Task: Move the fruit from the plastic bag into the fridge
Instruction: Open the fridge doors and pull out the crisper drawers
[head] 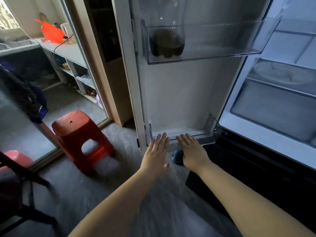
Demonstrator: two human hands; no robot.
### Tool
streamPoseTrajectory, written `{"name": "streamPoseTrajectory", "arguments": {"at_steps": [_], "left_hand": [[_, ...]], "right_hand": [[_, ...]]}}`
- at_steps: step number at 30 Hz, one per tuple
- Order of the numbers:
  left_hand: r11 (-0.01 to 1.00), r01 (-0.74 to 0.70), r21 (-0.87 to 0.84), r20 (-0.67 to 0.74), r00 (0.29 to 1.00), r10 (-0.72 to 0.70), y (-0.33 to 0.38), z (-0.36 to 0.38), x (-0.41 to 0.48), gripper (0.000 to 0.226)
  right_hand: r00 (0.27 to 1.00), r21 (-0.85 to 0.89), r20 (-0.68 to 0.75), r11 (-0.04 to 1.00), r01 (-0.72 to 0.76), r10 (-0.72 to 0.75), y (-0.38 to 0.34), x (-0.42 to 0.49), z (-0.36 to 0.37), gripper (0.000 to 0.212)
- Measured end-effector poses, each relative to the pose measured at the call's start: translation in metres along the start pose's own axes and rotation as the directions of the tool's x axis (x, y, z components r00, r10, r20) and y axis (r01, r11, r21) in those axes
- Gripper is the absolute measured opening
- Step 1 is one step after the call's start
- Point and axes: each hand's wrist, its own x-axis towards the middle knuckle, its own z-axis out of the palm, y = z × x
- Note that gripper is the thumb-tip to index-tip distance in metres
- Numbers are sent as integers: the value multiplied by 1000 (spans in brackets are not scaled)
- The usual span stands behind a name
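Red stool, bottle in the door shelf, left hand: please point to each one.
red stool (77,125), head view, on its top seat.
bottle (166,43), head view, on its dark lower part.
left hand (156,151), head view, on the back of the hand.

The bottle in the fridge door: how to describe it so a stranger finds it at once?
Find the open fridge door, left of the fridge's inside. On its upper clear shelf, at the left end, stands a large clear plastic bottle. It is the only thing on that shelf, with dark liquid just at its bottom.
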Motion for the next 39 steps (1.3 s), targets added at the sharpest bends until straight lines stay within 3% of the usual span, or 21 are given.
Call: {"name": "streamPoseTrajectory", "arguments": {"at_steps": [5,16,20,23,29,32,39], "left_hand": [[999,33,-18,-14,999,-34,6,1,-5,96],[996,44,-75,44,998,-40,8,-6,-6,95],[989,47,-138,28,999,-44,19,-14,-7,89],[994,-45,-96,-35,998,42,36,-23,-6,84],[975,-198,-96,11,980,200,100,-38,9,72],[950,-299,-91,32,952,303,140,-49,18,75],[853,-504,-132,-92,863,496,239,-75,37,75]], "right_hand": [[1000,-68,12,997,22,-22,5,0,8,77],[999,7,15,999,50,-50,7,-8,4,83],[996,-12,-74,999,-43,42,23,-29,4,78],[982,-18,-109,988,-155,152,45,-50,2,77],[935,-53,-137,940,-336,326,100,-103,-16,76],[897,-61,-169,904,-423,408,131,-136,-28,74],[804,-86,-269,818,-568,530,207,-219,-53,69]]}}
